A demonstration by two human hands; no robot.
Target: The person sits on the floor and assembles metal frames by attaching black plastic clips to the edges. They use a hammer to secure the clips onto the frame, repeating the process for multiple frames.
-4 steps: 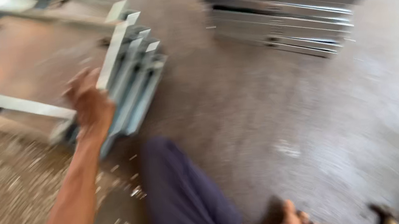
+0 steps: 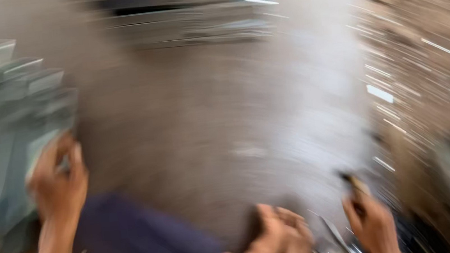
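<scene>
Blurred grey floor (image 2: 196, 118), stacked metal frames (image 2: 9, 111) left, another stack (image 2: 195, 17) beyond

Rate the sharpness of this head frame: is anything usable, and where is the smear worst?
Head view: strong motion blur all over, with streaks arcing worst at the right edge. The left hand reads as a shape against the stacked pale metal frames, though its grip is unclear. The right hand seems to hold a dark object, too smeared to identify. Another stack of frames at the top is only bands; daylight is soft, without harsh glare.

Stacked metal frames (image 2: 3, 112) are crowding the floor's (image 2: 207, 123) left edge; another stack (image 2: 195, 17) is blocking the far edge; the middle is lying open.
</scene>
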